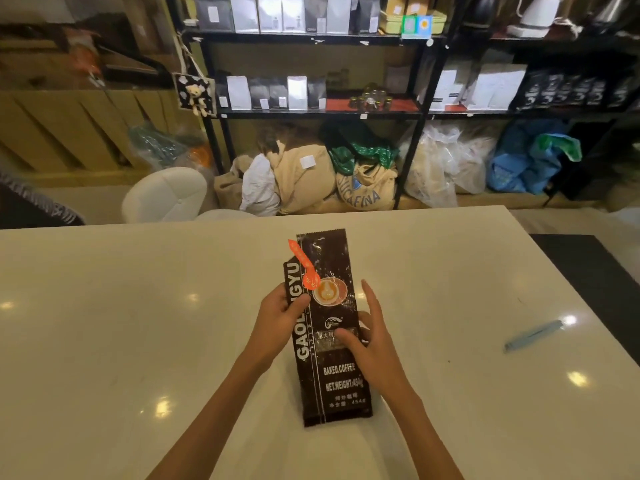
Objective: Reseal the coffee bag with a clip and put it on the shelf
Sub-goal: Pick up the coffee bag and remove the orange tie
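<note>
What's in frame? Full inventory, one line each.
coffee bag: 1, dark brown with orange tag, mid-table, held by both hands
clip: 1, light blue, on table right of the bag, untouched
table: 1, white, glossy, foreground
shelf: black metal rack behind the table, stocked with white and black bags
sacks: several, tan, white, blue, on floor under the shelf
chair: 1, white, beyond table's far left edge
left hand: grips bag's left edge
right hand: on bag's right side, fingers spread
</note>
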### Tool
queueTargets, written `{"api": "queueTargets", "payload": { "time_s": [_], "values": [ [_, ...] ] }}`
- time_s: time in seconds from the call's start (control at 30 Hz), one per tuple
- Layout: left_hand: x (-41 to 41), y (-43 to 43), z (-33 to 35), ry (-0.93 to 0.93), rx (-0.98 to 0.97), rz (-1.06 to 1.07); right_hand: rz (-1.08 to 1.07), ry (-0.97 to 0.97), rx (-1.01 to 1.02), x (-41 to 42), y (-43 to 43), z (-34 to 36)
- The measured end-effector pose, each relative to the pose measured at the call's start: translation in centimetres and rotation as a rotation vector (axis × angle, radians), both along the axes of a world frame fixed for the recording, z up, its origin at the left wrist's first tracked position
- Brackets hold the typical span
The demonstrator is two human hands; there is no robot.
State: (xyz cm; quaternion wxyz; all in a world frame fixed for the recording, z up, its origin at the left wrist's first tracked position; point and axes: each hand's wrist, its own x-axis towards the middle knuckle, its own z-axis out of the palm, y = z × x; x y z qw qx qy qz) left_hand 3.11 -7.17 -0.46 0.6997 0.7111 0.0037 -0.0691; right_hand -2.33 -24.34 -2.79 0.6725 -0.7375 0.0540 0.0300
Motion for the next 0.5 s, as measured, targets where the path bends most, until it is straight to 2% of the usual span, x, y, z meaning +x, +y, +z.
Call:
{"api": "queueTargets", "payload": {
  "time_s": [0.1,0.23,0.3,0.37,0.4,0.5],
  "values": [
    [-0.1,-1.2,0.2,-0.014,-0.006,-0.099,0.005,-0.082,-0.042,-0.1,-1.2,0.4],
    [0.3,-2.4,0.3,-0.073,-0.02,-0.119,-0.153,-0.192,-0.14,1.1,-2.4,1.7],
    [0.6,-2.5,-0.3,-0.143,0.091,-0.224,-0.235,-0.187,-0.155,1.6,-2.9,1.5],
    [1.0,-2.5,-0.9,-0.247,0.282,-0.32,-0.28,-0.18,-0.157,1.7,-3.5,1.2],
    [1.2,-2.7,-1.0,-0.293,0.346,-0.32,-0.287,-0.185,-0.162,1.7,-3.7,1.1],
    [1.8,-3.3,-0.3,-0.397,0.374,-0.229,-0.312,-0.23,-0.173,1.9,-4.2,1.6]
  ]
}}
